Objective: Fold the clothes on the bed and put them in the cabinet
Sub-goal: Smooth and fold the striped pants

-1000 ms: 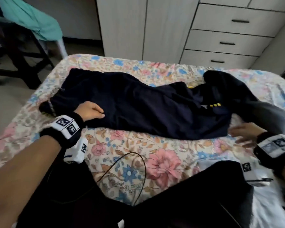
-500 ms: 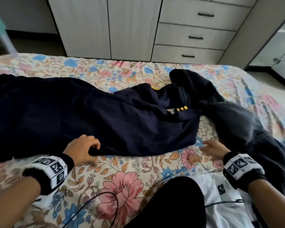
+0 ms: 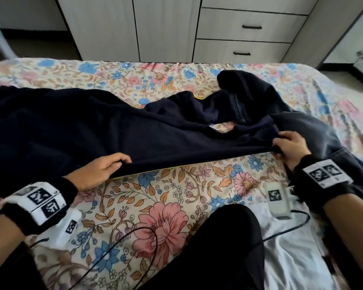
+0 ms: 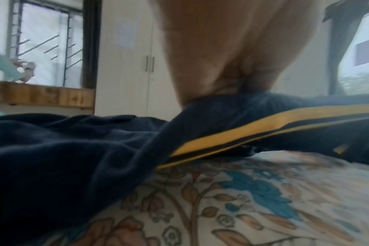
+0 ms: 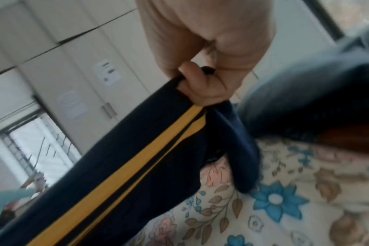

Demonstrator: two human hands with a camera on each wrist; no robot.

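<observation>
now both hands (image 3: 96,170) (image 3: 289,146) grip navy garment (image 3: 113,130) edge, lifted.

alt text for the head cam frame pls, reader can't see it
Both hands grip the near edge of dark navy trousers spread across a floral bedsheet: the left hand at the middle of that edge, the right hand at its right end. A grey garment lies to the right, and a pale cabinet with drawers stands beyond the bed.

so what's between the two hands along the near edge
In the head view, only the navy garment's taut lifted hem spans from left hand to right hand, floral bedsheet below.
</observation>
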